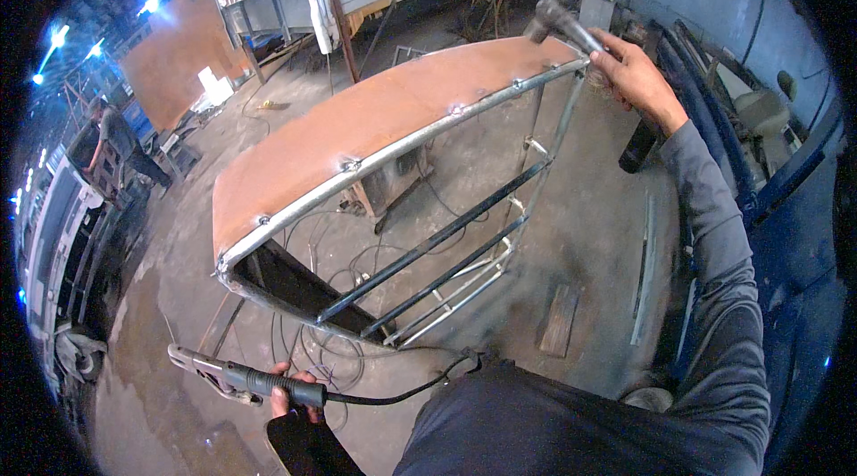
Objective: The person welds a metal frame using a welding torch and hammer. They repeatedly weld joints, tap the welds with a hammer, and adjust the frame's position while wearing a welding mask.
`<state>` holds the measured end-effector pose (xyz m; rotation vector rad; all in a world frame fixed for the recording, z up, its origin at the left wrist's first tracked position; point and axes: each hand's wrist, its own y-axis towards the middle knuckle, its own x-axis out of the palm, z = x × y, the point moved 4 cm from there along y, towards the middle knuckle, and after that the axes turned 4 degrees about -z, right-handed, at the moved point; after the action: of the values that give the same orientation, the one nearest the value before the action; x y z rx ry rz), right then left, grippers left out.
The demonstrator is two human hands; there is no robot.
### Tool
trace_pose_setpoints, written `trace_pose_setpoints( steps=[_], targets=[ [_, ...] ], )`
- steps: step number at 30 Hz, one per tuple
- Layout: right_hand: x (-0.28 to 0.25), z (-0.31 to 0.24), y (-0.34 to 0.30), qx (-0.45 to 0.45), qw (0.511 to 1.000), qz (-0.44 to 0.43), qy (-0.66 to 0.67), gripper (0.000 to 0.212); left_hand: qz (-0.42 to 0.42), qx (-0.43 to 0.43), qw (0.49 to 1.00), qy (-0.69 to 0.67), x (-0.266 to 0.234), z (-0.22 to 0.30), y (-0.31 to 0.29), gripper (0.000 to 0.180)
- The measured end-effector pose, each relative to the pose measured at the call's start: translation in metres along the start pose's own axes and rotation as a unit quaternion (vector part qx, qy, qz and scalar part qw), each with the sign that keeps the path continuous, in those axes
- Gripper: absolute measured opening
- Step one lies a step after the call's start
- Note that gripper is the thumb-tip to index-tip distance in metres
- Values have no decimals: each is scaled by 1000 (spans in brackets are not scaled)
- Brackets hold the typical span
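Note:
My right hand (630, 76) is closed around the handle of a hammer (573, 30). The hammer's head is over the far right corner of a reddish-brown sheet (357, 132); I cannot tell whether they touch. That sheet lies along the top of a welded steel tube frame (420, 130), with bright weld spots along the edge tube. Lower left, my left hand (293, 394) grips a welding electrode holder (245, 378) by its ribbed black handle. Its black cable runs right toward my body. The holder is apart from the frame's near left corner.
Loose cables (335, 364) coil on the floor under the frame. A wooden board (560, 320) and metal strips (643, 271) lie to the right. Dark blue metal parts (714, 110) line the right side. A person (125, 146) stands at the far left beside a vehicle body.

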<state>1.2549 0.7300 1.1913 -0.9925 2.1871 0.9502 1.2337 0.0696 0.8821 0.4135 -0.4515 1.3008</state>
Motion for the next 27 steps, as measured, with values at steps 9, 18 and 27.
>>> trace_pose_setpoints(
  steps=[9,18,27],
  targets=[
    [2,16,7,-79,988,-83,-102,52,5,-9,1000,9,11,-8,-21,62],
    [10,-13,9,-197,975,-103,-18,51,56,-21,998,34,46,-18,-44,63],
    [87,-109,58,-469,871,-146,-27,46,44,-35,998,37,65,-39,-84,58]
  ],
)
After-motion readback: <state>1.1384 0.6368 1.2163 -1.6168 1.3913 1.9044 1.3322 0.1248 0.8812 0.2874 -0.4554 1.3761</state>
